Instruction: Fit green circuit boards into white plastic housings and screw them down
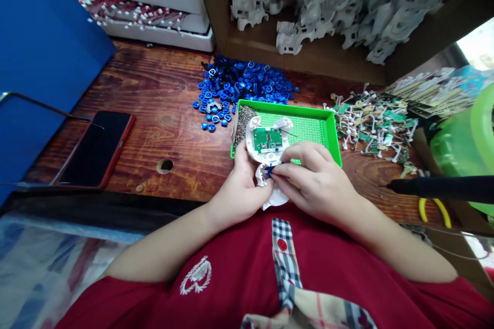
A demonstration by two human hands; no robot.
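Observation:
My left hand [247,180] is closed round a white plastic housing [265,156], held close to my body over the front side of the green tray. A green circuit board [267,140] sits in the upper, rounded part of that housing. With thumb and fingers pinched, my right hand [312,177] holds a small blue plastic part [269,170] against the lower part of the housing. How far the blue part is seated I cannot tell, as my fingers cover some of it.
Under the housing lies a green tray [332,136] with small screws [244,123] at its left. Behind is a pile of blue parts [250,82]; to the right, small wired boards [376,123], a black rod-like tool [443,187] and yellow-handled pliers [435,211]. A phone [96,149] lies left.

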